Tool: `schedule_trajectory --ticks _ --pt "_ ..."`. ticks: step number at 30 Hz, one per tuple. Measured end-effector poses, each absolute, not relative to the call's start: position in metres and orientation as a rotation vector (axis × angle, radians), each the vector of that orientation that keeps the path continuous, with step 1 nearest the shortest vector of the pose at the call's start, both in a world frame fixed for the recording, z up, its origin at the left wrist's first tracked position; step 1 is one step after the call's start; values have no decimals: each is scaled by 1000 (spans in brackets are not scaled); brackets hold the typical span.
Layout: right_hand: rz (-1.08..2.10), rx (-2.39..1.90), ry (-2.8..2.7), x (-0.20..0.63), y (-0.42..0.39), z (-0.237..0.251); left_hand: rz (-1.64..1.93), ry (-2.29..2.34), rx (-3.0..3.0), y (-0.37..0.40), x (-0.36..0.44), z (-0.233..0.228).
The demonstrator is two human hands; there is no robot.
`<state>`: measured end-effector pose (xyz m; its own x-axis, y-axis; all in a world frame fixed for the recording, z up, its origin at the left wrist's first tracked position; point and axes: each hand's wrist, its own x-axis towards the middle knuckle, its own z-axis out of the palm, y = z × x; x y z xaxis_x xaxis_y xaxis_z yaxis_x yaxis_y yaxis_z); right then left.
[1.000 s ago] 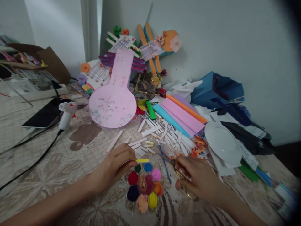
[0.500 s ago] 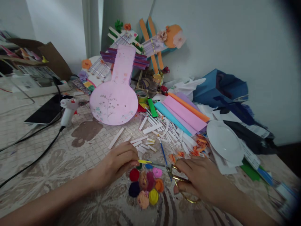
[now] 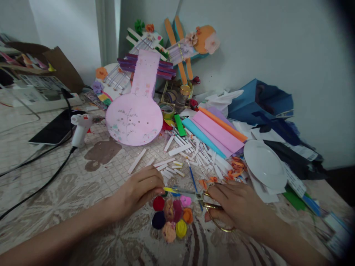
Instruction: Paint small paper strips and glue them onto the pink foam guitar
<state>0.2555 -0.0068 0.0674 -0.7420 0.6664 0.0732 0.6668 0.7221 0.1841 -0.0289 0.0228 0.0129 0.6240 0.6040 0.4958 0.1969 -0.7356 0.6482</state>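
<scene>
My left hand (image 3: 146, 186) pinches a thin yellow strip (image 3: 168, 189) by its left end. Gold-handled scissors (image 3: 199, 196) are in my right hand (image 3: 233, 203), with my fingers and thumb through the loops. Their blades point left, and the tips meet the strip's free end. Just below lies a flower-shaped palette (image 3: 173, 221) with several round wells of coloured paint. A blue paintbrush (image 3: 192, 177) lies behind the scissors, partly hidden by them. Cut white and yellow strips (image 3: 172, 170) are scattered beyond my hands.
A pink guitar-shaped cutout (image 3: 134, 118) stands at the back. To the left are a corded glue gun (image 3: 80, 129) and a black tablet (image 3: 52, 129). Coloured paper sheets (image 3: 213, 133), a white plate (image 3: 263, 164) and a blue bag (image 3: 257, 103) are to the right.
The scissor handles in my right hand have drawn closer together, bringing the blades nearer to shut at the yellow strip. My left hand stays almost still.
</scene>
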Motion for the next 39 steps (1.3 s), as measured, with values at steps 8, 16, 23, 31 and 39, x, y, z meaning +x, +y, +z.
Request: schedule_trajectory --ticks 8,16,23,31,39 --pt "-373 -1117 -2909 256 -7 61 975 627 2294 22 -28 12" --pt "-289 -1525 -2763 278 0 48 980 641 2315 23 -27 11" --pt "-351 -2115 -2390 310 26 17 958 675 2343 23 -26 6" --pt "-290 -2126 -2215 295 21 19 917 724 2371 22 -26 5" --pt "38 -1962 -2353 229 10 8 897 714 2382 21 -25 5"
